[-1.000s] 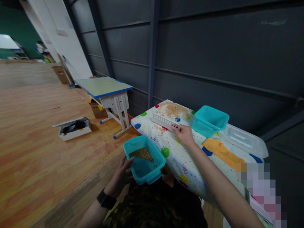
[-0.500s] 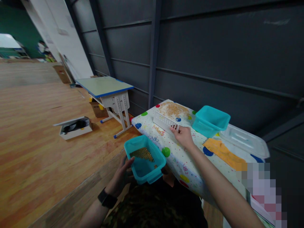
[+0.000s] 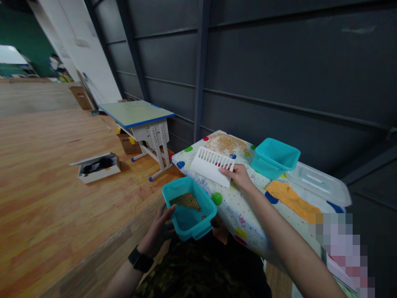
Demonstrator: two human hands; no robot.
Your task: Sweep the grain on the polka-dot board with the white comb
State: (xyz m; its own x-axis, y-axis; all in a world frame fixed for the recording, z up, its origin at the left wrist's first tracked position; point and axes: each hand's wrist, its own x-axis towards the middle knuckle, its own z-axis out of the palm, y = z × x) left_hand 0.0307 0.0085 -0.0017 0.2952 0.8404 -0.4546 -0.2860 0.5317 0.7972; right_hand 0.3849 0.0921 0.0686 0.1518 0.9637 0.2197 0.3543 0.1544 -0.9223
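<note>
My left hand (image 3: 159, 225) grips the near left side of a teal plastic bin (image 3: 187, 225), its thumb over the rim. Beans (image 3: 188, 201), tan and round, lie along one side of the bin's floor. The bin is in front of the table's edge, over my lap. My right hand (image 3: 238, 176) is closed on the right end of a white slotted plastic panel (image 3: 208, 166), tilted with its slots toward the far side. Beyond it, a spread of similar beans (image 3: 228, 143) covers the far corner of the tabletop.
A second teal bin (image 3: 274, 159) stands at the back of the table, beside a clear lid (image 3: 322, 186) and an orange cloth (image 3: 293, 200). The balloon-print tablecloth (image 3: 228, 213) hangs over the front edge. A desk (image 3: 136, 112) and an open white box (image 3: 101, 176) stand left.
My right hand has turned the white panel, so its broad slotted face now shows instead of its narrow side. The left hand and its bin stay where they were.
</note>
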